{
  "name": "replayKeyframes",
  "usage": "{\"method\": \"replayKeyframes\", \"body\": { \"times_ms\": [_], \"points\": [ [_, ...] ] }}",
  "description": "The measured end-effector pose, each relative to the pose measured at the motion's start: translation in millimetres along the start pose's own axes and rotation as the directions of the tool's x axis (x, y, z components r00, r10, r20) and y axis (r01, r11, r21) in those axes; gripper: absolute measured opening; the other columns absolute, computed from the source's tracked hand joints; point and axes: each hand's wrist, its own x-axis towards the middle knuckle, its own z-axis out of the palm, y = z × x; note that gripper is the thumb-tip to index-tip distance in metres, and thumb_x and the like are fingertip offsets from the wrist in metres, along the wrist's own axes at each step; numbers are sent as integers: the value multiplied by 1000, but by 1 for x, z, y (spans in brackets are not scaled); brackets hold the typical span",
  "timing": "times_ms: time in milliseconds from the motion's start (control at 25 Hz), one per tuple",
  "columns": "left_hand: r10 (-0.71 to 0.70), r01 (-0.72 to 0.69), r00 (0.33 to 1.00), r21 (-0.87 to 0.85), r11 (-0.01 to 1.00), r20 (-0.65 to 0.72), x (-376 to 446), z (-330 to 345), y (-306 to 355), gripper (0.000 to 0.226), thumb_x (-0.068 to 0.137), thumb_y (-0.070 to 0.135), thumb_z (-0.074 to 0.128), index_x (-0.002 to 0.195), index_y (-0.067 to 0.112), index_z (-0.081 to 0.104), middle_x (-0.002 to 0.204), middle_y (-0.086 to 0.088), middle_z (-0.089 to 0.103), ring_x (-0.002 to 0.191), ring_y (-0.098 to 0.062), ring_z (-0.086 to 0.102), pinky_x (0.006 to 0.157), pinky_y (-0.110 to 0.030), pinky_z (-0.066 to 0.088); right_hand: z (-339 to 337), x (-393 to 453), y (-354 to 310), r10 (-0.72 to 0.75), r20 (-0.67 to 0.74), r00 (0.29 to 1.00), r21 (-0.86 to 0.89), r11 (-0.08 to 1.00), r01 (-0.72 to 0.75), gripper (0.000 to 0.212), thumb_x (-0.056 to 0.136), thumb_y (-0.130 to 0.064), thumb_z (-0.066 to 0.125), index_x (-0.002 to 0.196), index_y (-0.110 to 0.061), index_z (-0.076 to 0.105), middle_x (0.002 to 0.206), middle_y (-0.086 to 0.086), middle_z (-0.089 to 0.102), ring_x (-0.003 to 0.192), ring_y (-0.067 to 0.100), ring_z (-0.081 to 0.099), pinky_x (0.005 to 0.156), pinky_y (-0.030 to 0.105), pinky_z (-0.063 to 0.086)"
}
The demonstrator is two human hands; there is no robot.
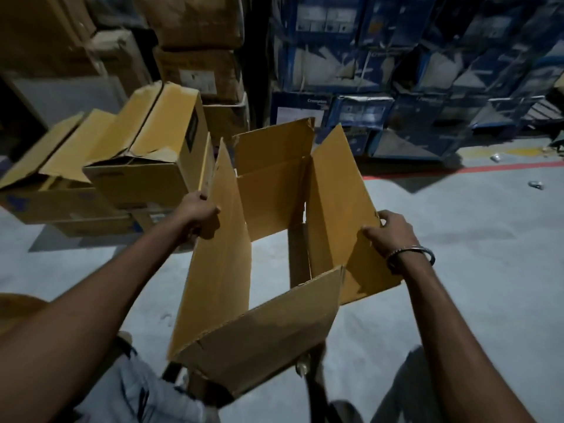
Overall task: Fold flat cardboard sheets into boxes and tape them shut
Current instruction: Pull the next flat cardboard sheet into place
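The box (274,227) is up off the floor (457,254), opened into a tube, all four flaps standing, and you can see the floor straight through it. Risk here: with no bottom folded, the walls could skew and collapse flat if one side is pushed harder. The left hand (200,210) grips the left flap's outer edge, fingers curled round it. The right hand (389,232) pinches the right flap near its edge. So the box hangs between both grips, near the person. More boxes (146,166) sit far left.
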Motion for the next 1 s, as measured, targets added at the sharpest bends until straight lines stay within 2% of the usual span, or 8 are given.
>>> {"method": "replayKeyframes", "body": {
  "times_ms": [160,320,400,480,600,720,800,1000],
  "points": [
    [-128,105,982,160,981,137,-34,-6,2,38,99,17,67,132,7,51,109,-18,72,91,-30,74,61,-39,58,-3,-16,13,8,95,995,-54,999,-3,55,93,-29,75,140,-10,53,133,17,62,114,39,60,92,47,50],
    [-146,99,976,271,957,159,-72,4,-22,26,102,18,64,125,11,53,99,-14,69,81,-28,70,56,-37,54,-3,-33,11,-43,62,997,-111,993,50,54,96,-26,70,143,-9,48,137,20,59,120,43,57,96,49,50],
    [-46,20,995,267,964,88,-89,11,-46,21,102,19,61,123,15,57,105,-12,69,87,-29,69,65,-42,58,-4,-44,8,-48,71,996,-189,980,61,51,98,-25,67,142,-9,46,133,20,60,115,43,58,92,47,50],
    [143,-109,987,367,924,-67,-98,15,-67,29,100,24,60,128,19,58,113,-9,70,94,-29,67,81,-46,59,-4,-58,5,-48,77,996,-255,965,66,46,99,-21,64,140,-10,46,126,19,62,101,40,60,86,44,51],
    [298,-198,936,419,886,-186,-105,15,-68,31,101,25,59,131,17,57,112,-7,70,92,-27,62,75,-38,51,1,-78,4,-39,65,997,-325,944,58,43,98,-17,63,137,-12,46,114,17,63,86,33,57,74,40,52],
    [296,-196,939,435,879,-175,-105,13,-55,36,101,24,59,136,14,55,118,-11,69,93,-27,61,73,-38,48,2,-86,5,-38,51,998,-331,942,53,41,97,-16,64,134,-12,45,104,12,61,81,30,58,67,37,51],
    [264,-165,954,484,859,-143,-109,16,-48,41,101,25,59,140,14,51,124,-12,67,102,-32,64,75,-40,49,2,-88,4,-36,39,999,-314,948,47,41,97,-17,64,133,-11,45,108,14,64,82,30,59,68,39,55],
    [193,-126,978,502,856,-84,-107,18,-37,46,99,29,62,140,16,46,123,-11,65,111,-34,66,87,-46,57,6,-93,3,-37,30,999,-143,989,41,62,101,-25,64,154,-16,34,143,17,59,115,39,64,93,47,55]
  ]
}}
